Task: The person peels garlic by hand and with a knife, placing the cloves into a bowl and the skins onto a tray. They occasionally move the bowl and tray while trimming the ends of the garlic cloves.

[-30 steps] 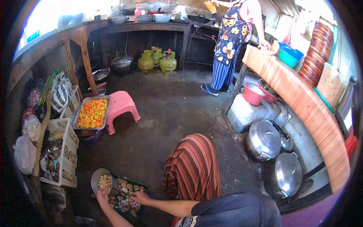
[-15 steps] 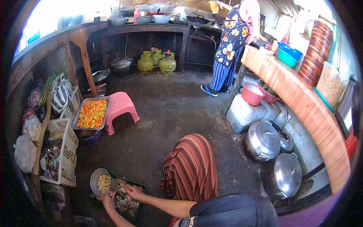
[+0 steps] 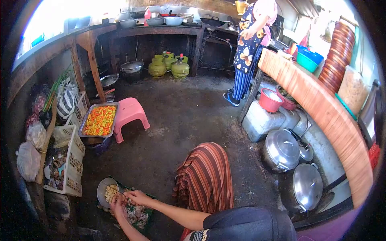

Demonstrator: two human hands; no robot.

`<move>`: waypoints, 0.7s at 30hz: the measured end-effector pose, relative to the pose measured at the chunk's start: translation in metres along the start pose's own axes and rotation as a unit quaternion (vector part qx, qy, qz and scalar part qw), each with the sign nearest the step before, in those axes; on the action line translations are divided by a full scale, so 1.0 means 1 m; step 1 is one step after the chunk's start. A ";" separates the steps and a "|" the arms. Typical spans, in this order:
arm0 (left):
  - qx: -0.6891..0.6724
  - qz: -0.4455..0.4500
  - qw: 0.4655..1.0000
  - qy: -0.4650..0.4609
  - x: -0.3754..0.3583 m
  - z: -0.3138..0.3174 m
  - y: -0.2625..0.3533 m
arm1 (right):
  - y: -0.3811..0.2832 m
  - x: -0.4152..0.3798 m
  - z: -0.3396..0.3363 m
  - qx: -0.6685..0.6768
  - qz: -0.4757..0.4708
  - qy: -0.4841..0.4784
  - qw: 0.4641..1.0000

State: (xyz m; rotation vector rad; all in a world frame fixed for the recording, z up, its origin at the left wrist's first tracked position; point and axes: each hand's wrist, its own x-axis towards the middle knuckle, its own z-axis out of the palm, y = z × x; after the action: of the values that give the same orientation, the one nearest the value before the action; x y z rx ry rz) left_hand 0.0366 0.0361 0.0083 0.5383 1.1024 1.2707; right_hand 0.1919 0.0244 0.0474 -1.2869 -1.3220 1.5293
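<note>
My left hand [image 3: 118, 205] is closed at the near rim of a grey bowl [image 3: 101, 194], its fingers around something too small to make out. Close beside it, my right hand [image 3: 139, 198] is also closed, fingertips almost meeting the left ones; what it grips does not show clearly. Pale peeled garlic cloves [image 3: 109, 192] lie in the bowl. Beneath my hands, a green tray [image 3: 149, 219] holds garlic pieces and papery skins [image 3: 137, 217], partly hidden by my hands and forearms.
A tray of cut chillies [image 3: 99, 120] rests by a pink stool [image 3: 129, 115]. White crates [image 3: 74, 166] stand left. Lidded pots [image 3: 306, 186] sit right, below a wooden counter [image 3: 317, 96]. Another person [image 3: 247, 52] stands at the back near green gas cylinders [image 3: 180, 69].
My right hand has lowered slightly and my left hand has risen, so they now meet beside the bowl. The other person has shifted right and drawn an arm inward.
</note>
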 end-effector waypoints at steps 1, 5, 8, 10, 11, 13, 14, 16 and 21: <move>0.000 0.000 1.000 -0.001 -0.003 0.002 0.002 | 0.000 0.000 0.001 0.021 0.009 -0.004 1.000; -0.006 0.026 1.000 -0.011 -0.004 0.003 0.003 | -0.012 -0.006 -0.003 0.014 -0.019 -0.012 1.000; 0.009 0.034 0.999 -0.002 0.003 -0.004 -0.004 | -0.019 -0.008 0.000 0.046 -0.014 -0.013 0.999; 0.011 0.035 0.999 0.012 0.006 -0.007 -0.007 | -0.020 -0.008 -0.001 0.035 -0.012 -0.024 0.999; 0.023 0.029 0.999 0.020 0.002 -0.004 -0.002 | -0.020 -0.008 -0.002 0.025 -0.008 -0.034 0.999; 0.035 0.024 0.999 0.028 0.000 -0.002 -0.001 | -0.020 -0.009 -0.002 0.022 -0.016 -0.033 0.999; 0.023 0.042 0.999 0.020 0.000 -0.002 -0.003 | -0.020 -0.009 -0.001 0.020 -0.024 -0.032 0.999; 0.010 0.059 0.998 0.013 0.000 -0.003 -0.004 | -0.021 -0.009 -0.003 0.015 -0.022 -0.034 0.999; 0.033 0.075 0.996 0.026 0.004 -0.002 -0.004 | -0.019 -0.006 -0.003 0.027 0.001 -0.034 0.999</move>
State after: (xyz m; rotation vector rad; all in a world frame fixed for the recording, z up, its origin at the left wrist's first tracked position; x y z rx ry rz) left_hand 0.0365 0.0379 0.0029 0.6513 1.1676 1.3886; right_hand 0.1943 0.0230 0.0677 -1.2123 -1.3122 1.6130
